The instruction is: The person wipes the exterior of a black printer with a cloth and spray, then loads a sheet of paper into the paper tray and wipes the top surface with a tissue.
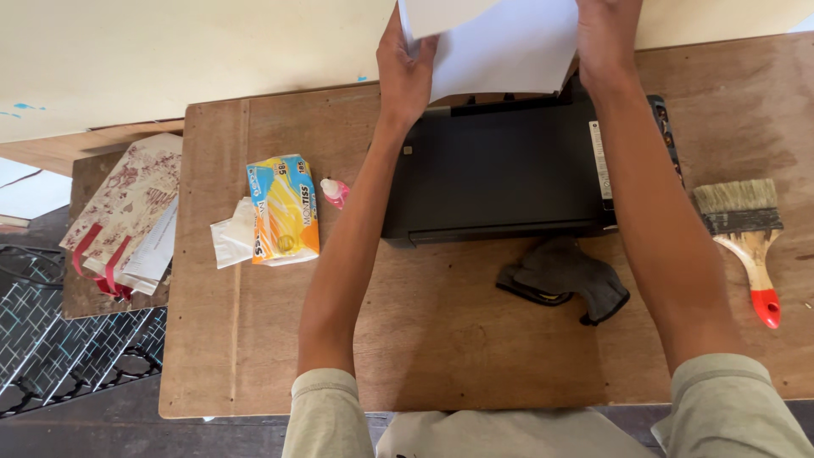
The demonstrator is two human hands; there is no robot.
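Head view here: we've got both hands up at the back of the black printer (500, 174), holding a stack of white paper (500, 42) by its edges. Our left hand (405, 72) has its fingers (421, 53) curled over the left edge, our right hand (604, 42) grips the right side, though we can't see those fingers well. On the wooden desk (475, 339) there's a dark glove (564, 278) in front of the printer, a paintbrush (746, 237) off to the right, and a yellow tissue pack (284, 209) to the left.
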